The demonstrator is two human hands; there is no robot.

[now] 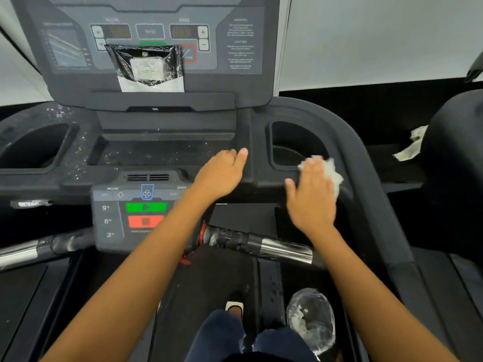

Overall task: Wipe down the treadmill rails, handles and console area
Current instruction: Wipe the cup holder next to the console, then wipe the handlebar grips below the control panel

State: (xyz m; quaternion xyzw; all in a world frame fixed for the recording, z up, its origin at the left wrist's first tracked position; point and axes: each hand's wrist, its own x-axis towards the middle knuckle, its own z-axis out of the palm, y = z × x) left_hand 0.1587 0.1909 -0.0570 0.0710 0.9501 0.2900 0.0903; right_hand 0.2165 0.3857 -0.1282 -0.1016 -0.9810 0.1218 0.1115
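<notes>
Two hands are seen over one treadmill console [167, 118]. The left hand [222, 173] is rested on the console's near edge, its fingers loosely curled and holding nothing. The right hand [311, 197] is pressed flat on one crumpled white wipe [334, 173], fingers fairly straight and blurred, at the near rim of the right cup holder [292, 142]. Two cup holders are counted, the left one [34, 147] being at the far side, with white droplets [78, 145] scattered beside it. Two handles are seen: the right handle [277, 248] is laid across the view, sloping slightly down to the right, and the left handle [23, 253] slopes down to the left. One lower panel [112, 220] with one green and one red button is set between them. One black wipe pack [146, 64] is propped upright against the display. A second crumpled wipe [411, 145] is left on a black ledge at the right, and one clear bag [312, 317] is laid on the dark deck [209, 283] below. The console is spread from left to right, facing the person; a pale wall [366, 35] is seen behind it.
</notes>
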